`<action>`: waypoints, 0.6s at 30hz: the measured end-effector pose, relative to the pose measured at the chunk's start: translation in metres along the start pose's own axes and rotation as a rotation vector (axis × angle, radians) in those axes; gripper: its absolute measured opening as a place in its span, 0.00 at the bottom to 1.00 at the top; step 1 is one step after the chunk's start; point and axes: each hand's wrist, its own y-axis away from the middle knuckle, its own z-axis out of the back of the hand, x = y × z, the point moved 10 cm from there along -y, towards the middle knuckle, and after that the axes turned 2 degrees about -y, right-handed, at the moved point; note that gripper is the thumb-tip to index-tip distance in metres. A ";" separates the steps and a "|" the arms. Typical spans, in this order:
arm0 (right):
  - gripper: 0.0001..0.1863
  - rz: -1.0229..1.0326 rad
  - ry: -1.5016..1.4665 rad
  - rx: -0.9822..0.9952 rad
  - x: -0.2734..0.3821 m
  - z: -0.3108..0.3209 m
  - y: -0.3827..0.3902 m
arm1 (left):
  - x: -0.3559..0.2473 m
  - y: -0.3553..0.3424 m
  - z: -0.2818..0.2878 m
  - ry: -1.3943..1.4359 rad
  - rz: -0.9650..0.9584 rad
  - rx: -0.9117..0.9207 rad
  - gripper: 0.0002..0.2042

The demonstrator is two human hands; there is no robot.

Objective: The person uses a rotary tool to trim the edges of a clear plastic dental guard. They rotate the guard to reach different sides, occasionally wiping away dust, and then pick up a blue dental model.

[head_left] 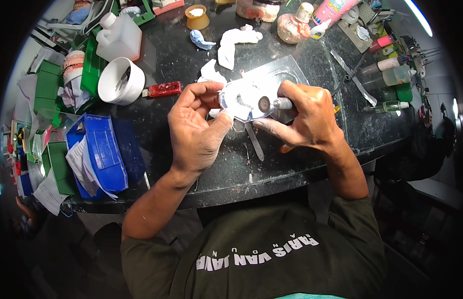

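My left hand (194, 129) is closed, thumb and fingers pinching the edge of a clear plastic piece (228, 94) with a curved, arch-like form, washed out by bright light. In my right hand (311, 117) is a rotary handpiece (283, 103), its shaft pointing left. A small dark round disc (264, 103) sits at the handpiece's tip, close to the plastic piece; whether they touch I cannot tell. Beneath the hands a clear flat sheet (291, 65) lies on the dark table. A thin metal blade (255, 143) rests just in front of them.
Crumpled white tissue (231, 45) and a blue lump (201, 40) lie beyond the hands. To the left are a white cup (120, 70), a red block-like object (164, 89) and a blue bin (109, 154) with papers. A metal tool (358, 84) and several bottles stand or lie at the right.
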 end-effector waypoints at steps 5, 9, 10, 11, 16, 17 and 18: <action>0.27 0.075 -0.209 -0.082 -0.008 0.014 0.004 | 0.003 -0.004 -0.009 0.056 0.031 0.097 0.23; 0.23 0.118 -0.249 -0.105 -0.007 0.015 0.007 | -0.007 -0.002 -0.012 -0.048 -0.062 0.182 0.21; 0.22 0.117 -0.256 -0.107 -0.006 0.016 0.008 | -0.006 -0.003 -0.010 -0.049 -0.063 0.177 0.21; 0.20 0.117 -0.263 -0.108 -0.005 0.016 0.009 | -0.010 -0.003 -0.013 -0.118 -0.121 0.223 0.19; 0.17 0.262 -0.244 -0.245 0.005 0.027 0.014 | -0.024 -0.003 -0.019 -0.148 -0.311 0.231 0.18; 0.17 0.266 -0.247 -0.238 0.006 0.026 0.014 | -0.024 -0.004 -0.019 -0.148 -0.312 0.223 0.18; 0.16 0.265 -0.224 -0.256 0.006 0.028 0.015 | -0.025 -0.004 -0.020 -0.139 -0.323 0.227 0.18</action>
